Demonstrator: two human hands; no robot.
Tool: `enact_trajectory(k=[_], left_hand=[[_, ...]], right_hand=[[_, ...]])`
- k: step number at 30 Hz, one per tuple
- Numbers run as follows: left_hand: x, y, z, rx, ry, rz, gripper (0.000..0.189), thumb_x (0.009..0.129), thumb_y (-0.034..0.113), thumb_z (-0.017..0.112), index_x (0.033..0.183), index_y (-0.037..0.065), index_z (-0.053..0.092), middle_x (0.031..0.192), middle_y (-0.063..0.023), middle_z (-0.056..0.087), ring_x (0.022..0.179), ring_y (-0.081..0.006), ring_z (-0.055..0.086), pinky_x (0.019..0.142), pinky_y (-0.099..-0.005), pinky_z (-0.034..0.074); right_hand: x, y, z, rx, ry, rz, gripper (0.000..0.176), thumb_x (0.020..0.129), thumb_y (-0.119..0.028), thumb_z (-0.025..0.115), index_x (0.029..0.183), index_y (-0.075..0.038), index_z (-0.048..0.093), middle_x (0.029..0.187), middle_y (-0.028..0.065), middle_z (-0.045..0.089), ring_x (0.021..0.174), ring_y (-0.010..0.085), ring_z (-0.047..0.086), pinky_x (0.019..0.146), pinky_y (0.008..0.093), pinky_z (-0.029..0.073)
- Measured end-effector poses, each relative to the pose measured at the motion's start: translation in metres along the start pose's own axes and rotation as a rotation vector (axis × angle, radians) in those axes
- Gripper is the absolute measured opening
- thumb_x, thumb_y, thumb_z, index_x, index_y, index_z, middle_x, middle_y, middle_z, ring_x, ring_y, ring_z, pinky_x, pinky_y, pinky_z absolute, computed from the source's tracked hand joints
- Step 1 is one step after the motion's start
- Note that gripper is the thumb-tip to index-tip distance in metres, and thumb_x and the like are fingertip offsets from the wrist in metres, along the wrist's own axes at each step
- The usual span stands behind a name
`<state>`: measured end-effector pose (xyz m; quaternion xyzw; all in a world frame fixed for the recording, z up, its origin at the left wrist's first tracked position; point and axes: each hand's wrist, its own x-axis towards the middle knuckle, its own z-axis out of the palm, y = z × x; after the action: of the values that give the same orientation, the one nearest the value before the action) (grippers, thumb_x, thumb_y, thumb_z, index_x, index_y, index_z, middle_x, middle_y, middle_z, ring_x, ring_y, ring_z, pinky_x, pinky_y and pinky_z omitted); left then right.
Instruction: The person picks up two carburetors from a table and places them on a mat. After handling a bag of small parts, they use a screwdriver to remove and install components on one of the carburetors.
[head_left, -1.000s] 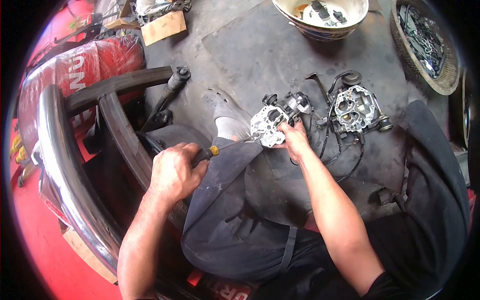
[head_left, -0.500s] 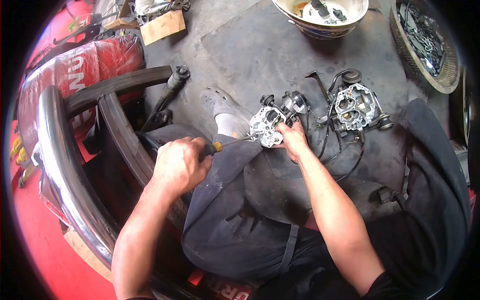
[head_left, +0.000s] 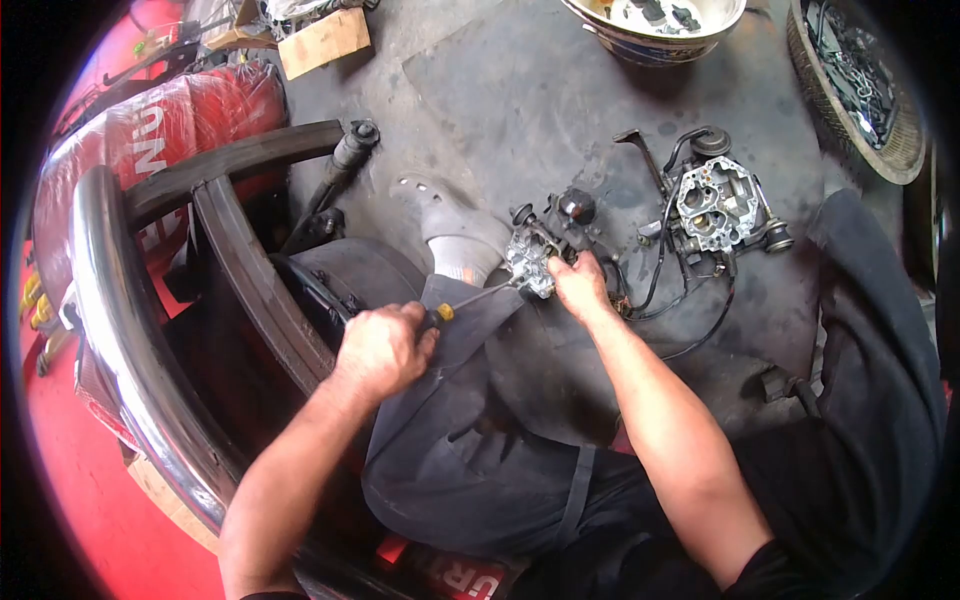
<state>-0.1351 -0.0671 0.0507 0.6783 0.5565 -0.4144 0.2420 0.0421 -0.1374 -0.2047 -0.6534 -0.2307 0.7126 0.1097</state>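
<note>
My left hand [head_left: 385,350] is closed around the handle of a screwdriver [head_left: 443,313], which has a yellow collar. Its thin shaft points right, and the tip meets the edge of a metal carburetor part [head_left: 530,262]. That part is gripped in my right hand [head_left: 582,287], thumb on top, fingers hidden beneath it. Dark fittings and a round black cap [head_left: 577,206] stick out from its far side. To the right on the floor lies a second carburetor body [head_left: 718,205] with open bores, a linkage and black hoses.
A white-lined bowl [head_left: 655,45] with dark parts stands at the top. Right of it is a woven basket [head_left: 900,165] of small metal pieces. On my left, a chrome tube [head_left: 130,340] and dark frame bars [head_left: 265,270] stand beside a plastic-wrapped red bundle [head_left: 215,120].
The carburetor part has tilted in my right hand, its holed face turning out of sight. My left hand and the screwdriver have shifted right and slightly down.
</note>
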Motion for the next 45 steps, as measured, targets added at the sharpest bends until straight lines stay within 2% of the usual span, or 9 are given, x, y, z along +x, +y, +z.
enact_trajectory(k=[2, 4, 7, 8, 12, 17, 23, 31, 45], left_hand=[[-0.006, 0.004, 0.027, 0.067, 0.049, 0.057, 0.032, 0.092, 0.031, 0.065, 0.103, 0.002, 0.065, 0.090, -0.0199, 0.068, 0.087, -0.0389, 0.069, 0.077, -0.0478, 0.056], [-0.012, 0.008, 0.065, 0.057, 0.127, 0.097, 0.031, 0.092, 0.031, 0.065, 0.103, 0.002, 0.064, 0.087, -0.0196, 0.067, 0.081, -0.0376, 0.069, 0.072, -0.0484, 0.056], [-0.027, 0.020, 0.096, 0.008, 0.174, 0.028, 0.031, 0.093, 0.030, 0.064, 0.105, 0.002, 0.063, 0.086, -0.0195, 0.066, 0.076, -0.0368, 0.069, 0.068, -0.0486, 0.056], [-0.031, 0.024, 0.105, 0.002, 0.179, -0.001, 0.031, 0.093, 0.030, 0.064, 0.106, 0.002, 0.063, 0.086, -0.0194, 0.066, 0.076, -0.0368, 0.069, 0.068, -0.0483, 0.056], [-0.051, 0.048, 0.134, -0.050, 0.252, -0.086, 0.034, 0.094, 0.029, 0.063, 0.113, 0.001, 0.060, 0.089, -0.0193, 0.067, 0.080, -0.0369, 0.069, 0.070, -0.0472, 0.056], [-0.058, 0.073, 0.159, -0.146, 0.244, -0.197, 0.035, 0.094, 0.029, 0.062, 0.114, 0.000, 0.059, 0.090, -0.0188, 0.067, 0.082, -0.0369, 0.069, 0.074, -0.0474, 0.056], [-0.057, 0.071, 0.160, -0.289, 0.181, -0.253, 0.033, 0.095, 0.030, 0.061, 0.110, 0.001, 0.060, 0.098, -0.0212, 0.069, 0.092, -0.0386, 0.070, 0.080, -0.0497, 0.055], [-0.056, 0.066, 0.174, -0.356, 0.290, -0.243, 0.028, 0.095, 0.030, 0.063, 0.098, 0.002, 0.060, 0.090, -0.0213, 0.069, 0.085, -0.0416, 0.069, 0.077, -0.0513, 0.055], [-0.051, 0.064, 0.164, -0.465, 0.147, -0.346, 0.036, 0.095, 0.036, 0.064, 0.095, 0.001, 0.060, 0.096, -0.0231, 0.071, 0.092, -0.0422, 0.069, 0.082, -0.0521, 0.053]], right_hand=[[-0.008, 0.003, 0.000, -0.021, -0.020, 0.010, 0.065, 0.090, -0.033, 0.064, 0.143, 0.000, 0.043, 0.126, 0.0232, 0.064, 0.118, 0.0365, 0.060, 0.103, 0.0411, 0.045], [0.029, 0.065, 0.030, -0.032, 0.096, -0.295, 0.069, 0.090, -0.029, 0.063, 0.150, -0.005, 0.037, 0.133, 0.0210, 0.062, 0.124, 0.0348, 0.059, 0.104, 0.0415, 0.045], [0.000, 0.029, 0.006, 0.053, -0.010, -0.232, 0.066, 0.092, -0.030, 0.062, 0.149, -0.008, 0.038, 0.134, 0.0194, 0.063, 0.127, 0.0330, 0.057, 0.106, 0.0409, 0.044], [0.003, 0.021, 0.002, -0.078, -0.105, -0.047, 0.062, 0.092, -0.030, 0.061, 0.147, -0.009, 0.043, 0.133, 0.0171, 0.064, 0.126, 0.0312, 0.059, 0.105, 0.0398, 0.044], [0.007, 0.027, -0.007, -0.165, -0.100, -0.205, 0.051, 0.090, -0.035, 0.060, 0.133, -0.006, 0.060, 0.129, 0.0172, 0.067, 0.121, 0.0322, 0.062, 0.103, 0.0404, 0.046], [-0.001, 0.009, -0.009, -0.361, -0.010, -0.129, 0.053, 0.086, -0.041, 0.060, 0.122, -0.002, 0.066, 0.125, 0.0218, 0.067, 0.120, 0.0364, 0.061, 0.103, 0.0420, 0.046], [0.009, 0.010, -0.015, -0.268, -0.197, -0.206, 0.055, 0.087, -0.043, 0.058, 0.127, -0.005, 0.065, 0.136, 0.0199, 0.061, 0.128, 0.0334, 0.056, 0.108, 0.0392, 0.042], [0.009, 0.013, -0.010, -0.300, -0.074, -0.233, 0.057, 0.087, -0.041, 0.059, 0.131, -0.006, 0.062, 0.134, 0.0184, 0.063, 0.128, 0.0326, 0.057, 0.109, 0.0393, 0.041], [-0.003, -0.001, -0.016, -0.385, -0.106, -0.224, 0.049, 0.089, -0.039, 0.055, 0.121, -0.004, 0.067, 0.126, 0.0182, 0.067, 0.121, 0.0338, 0.060, 0.104, 0.0402, 0.043]])
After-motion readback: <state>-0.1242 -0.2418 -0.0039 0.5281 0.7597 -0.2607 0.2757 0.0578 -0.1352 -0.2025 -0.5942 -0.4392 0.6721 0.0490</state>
